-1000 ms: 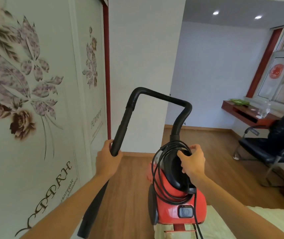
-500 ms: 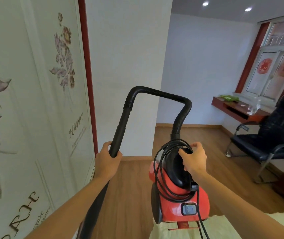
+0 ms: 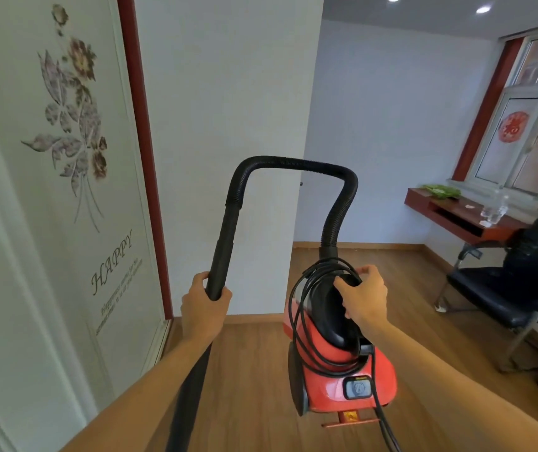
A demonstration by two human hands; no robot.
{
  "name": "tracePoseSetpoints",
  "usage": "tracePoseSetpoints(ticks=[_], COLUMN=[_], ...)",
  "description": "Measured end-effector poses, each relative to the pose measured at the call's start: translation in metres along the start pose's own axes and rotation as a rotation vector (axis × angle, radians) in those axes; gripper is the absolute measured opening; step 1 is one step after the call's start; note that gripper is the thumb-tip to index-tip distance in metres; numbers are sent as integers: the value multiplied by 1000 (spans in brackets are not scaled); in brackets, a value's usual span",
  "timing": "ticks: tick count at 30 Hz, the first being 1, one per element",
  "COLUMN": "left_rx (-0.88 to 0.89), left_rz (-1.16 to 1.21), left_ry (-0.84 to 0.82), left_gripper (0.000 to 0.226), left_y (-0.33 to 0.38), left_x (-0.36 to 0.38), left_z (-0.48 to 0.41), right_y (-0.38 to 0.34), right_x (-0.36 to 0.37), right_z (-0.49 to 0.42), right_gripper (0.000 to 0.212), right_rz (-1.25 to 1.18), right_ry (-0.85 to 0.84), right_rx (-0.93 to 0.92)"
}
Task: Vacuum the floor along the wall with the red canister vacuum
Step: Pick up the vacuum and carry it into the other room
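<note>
The red canister vacuum [image 3: 352, 383] hangs in the air at centre right, above the wooden floor [image 3: 254, 386]. My right hand [image 3: 364, 296] grips its black top handle [image 3: 333, 308], where a black power cord [image 3: 300, 324] is looped. My left hand [image 3: 204, 305] is closed around the black wand [image 3: 223, 249], which runs down past my forearm; its lower end is out of view. A ribbed black hose [image 3: 297, 164] arches from the wand over to the canister. The white wall [image 3: 228, 125] with a wooden skirting stands straight ahead.
A white wardrobe door [image 3: 49, 190] with a flower print and a red frame fills the left side. A black office chair [image 3: 515, 282] stands at the right, beside a red-brown wall desk [image 3: 457, 216] under a window. The floor opens to the right behind the wall corner.
I have moved forward along the wardrobe with the vacuum carried in both hands. The wall ahead is nearer and the pale bedding at the bottom has left the view.
</note>
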State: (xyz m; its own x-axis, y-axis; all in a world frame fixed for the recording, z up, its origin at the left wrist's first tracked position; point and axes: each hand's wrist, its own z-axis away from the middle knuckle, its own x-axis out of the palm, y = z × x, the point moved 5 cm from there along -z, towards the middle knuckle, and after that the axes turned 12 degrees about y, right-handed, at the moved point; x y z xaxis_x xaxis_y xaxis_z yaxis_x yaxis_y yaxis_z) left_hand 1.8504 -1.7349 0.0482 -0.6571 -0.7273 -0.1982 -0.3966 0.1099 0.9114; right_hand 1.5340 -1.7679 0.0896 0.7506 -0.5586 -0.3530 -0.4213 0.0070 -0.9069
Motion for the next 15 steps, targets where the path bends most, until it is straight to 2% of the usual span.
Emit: tracePoseSetpoints(ticks=[8, 15], left_rx=[17, 52], left_rz=[-5, -6], left_ry=[-54, -152], left_gripper=[45, 43], left_y=[-33, -58], left_x=[77, 159], left_z=[-81, -172], right_y=[9, 10], right_x=[72, 136], right_z=[-65, -130], right_gripper=[34, 35], right_rz=[2, -7], right_ry=[17, 106], right_rx=[63, 116])
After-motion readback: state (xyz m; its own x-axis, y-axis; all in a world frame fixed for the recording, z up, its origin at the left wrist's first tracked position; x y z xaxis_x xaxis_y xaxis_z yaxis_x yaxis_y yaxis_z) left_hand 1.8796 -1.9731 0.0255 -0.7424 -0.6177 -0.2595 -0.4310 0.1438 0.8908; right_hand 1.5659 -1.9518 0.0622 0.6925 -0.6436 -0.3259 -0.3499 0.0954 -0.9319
